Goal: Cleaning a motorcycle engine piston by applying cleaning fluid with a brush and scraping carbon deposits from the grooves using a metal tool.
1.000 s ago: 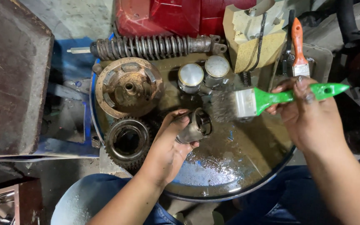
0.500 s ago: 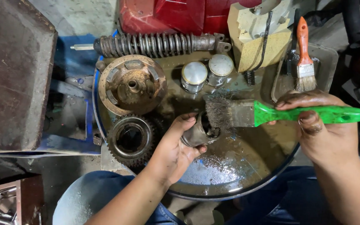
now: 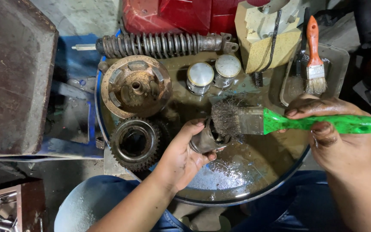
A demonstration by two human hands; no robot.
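My left hand (image 3: 181, 154) grips a small cylindrical metal part (image 3: 203, 140) over a round pan (image 3: 254, 195) of dirty liquid. My right hand (image 3: 338, 137) holds a green-handled paintbrush (image 3: 280, 121) level, with its dark bristles pressed into the open end of the metal part. Beside them in the pan lie a toothed gear ring (image 3: 135, 143), a round rusty clutch hub (image 3: 136, 86) and two shiny metal pistons (image 3: 213, 75).
A coil-spring shock absorber (image 3: 155, 44) lies along the pan's far rim, below a red tank (image 3: 177, 15). An orange-handled brush (image 3: 314, 60) rests in a clear tray (image 3: 338, 64) at the right. A rusty brown box (image 3: 11, 77) stands left. My knees in blue trousers (image 3: 86, 206) are below.
My right hand has swung the green brush down and left until its bristles reached the metal part. My left hand has turned the part's open end toward the brush.
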